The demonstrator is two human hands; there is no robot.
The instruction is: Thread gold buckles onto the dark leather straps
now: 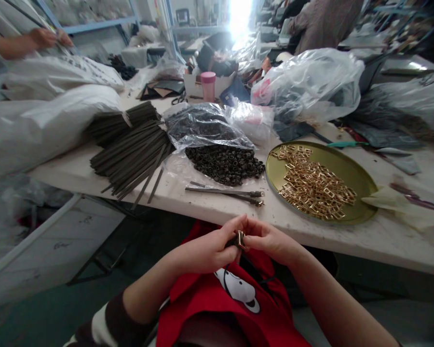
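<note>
Above my lap, just off the table's front edge, my two hands meet around a small gold buckle [240, 239]. My left hand [215, 248] is closed on a dark strap, most of it hidden by the fingers, with the buckle at its end. From the other side, my right hand [267, 240] pinches the buckle. Finished-looking dark straps with gold buckles [231, 192] lie near the table edge. Behind them is a pile of small black loops [226, 165]. A gold-coloured round tray [363, 207] at the right holds many gold buckles [314, 185].
A bundle of dark strips [130, 149] lies at the left of the white table [394, 241], beside white sacks [50, 125]. Further back are a pink-lidded cup [208, 86], scissors [178, 99] and clear plastic bags [311, 84]. Another person's hands [45, 38] show at the upper left.
</note>
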